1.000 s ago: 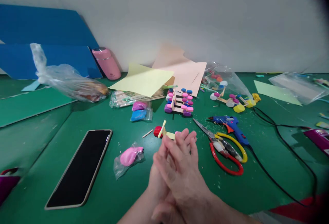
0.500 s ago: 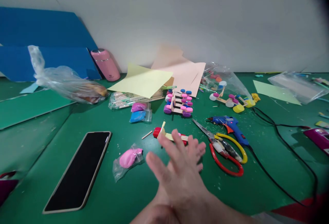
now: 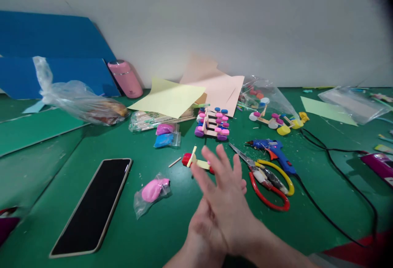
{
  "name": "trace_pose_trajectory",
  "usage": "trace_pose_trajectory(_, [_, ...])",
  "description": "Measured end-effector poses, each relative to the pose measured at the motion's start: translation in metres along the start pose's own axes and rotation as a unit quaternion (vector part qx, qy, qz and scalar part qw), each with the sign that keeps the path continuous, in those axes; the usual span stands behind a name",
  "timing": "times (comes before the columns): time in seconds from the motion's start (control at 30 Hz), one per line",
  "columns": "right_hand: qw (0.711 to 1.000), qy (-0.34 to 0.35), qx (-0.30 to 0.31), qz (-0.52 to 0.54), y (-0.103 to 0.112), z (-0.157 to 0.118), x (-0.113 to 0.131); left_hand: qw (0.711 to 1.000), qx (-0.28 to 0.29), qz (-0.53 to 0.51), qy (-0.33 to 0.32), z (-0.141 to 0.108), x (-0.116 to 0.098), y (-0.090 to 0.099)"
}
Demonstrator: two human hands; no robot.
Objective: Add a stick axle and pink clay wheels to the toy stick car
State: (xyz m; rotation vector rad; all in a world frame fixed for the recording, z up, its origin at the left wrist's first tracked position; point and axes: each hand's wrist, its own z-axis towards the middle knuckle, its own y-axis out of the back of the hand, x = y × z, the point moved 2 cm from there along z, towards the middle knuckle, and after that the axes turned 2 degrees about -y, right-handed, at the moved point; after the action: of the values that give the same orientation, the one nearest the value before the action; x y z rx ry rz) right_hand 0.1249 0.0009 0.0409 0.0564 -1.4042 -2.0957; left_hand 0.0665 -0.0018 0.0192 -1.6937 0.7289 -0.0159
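Palm to palm, my two hands meet above the front middle of the table. My right hand [image 3: 231,202] lies on top with its fingers stretched and spread. Underneath, my left hand [image 3: 202,227] is laid flat against it; most of its fingers are hidden, with a fingertip showing at the right. Whether anything sits between the palms cannot be seen. Just beyond my fingers is a small stick-built toy car [image 3: 201,164] with red wheels and a pale yellow upright, partly covered by my hand. Pink clay in a clear bag [image 3: 152,191] lies to the left.
A phone [image 3: 92,206] lies at left. To the right are scissors [image 3: 267,182] and a blue glue gun [image 3: 273,149] with a trailing cord. Several finished toy cars [image 3: 213,126], clay packets [image 3: 164,139], paper sheets [image 3: 168,96] and a pink flask [image 3: 125,78] stand farther back.
My right hand has slid over my left, its fingers now pointing more upward. The left fingers, seen stretched out before, are now mostly covered. The table items stay put.
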Motion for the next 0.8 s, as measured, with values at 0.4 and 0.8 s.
trace_pose_trajectory(0.4, [0.999, -0.033, 0.003, 0.035, -0.001, 0.011, -0.009, 0.999, -0.043, 0.004, 0.012, -0.001, 0.000, -0.003])
trace_pose_trajectory(0.8, [0.985, -0.084, -0.091, 0.121, 0.010, -0.024, -0.023, 0.995, -0.070, -0.065, 0.029, -0.002, -0.012, 0.004])
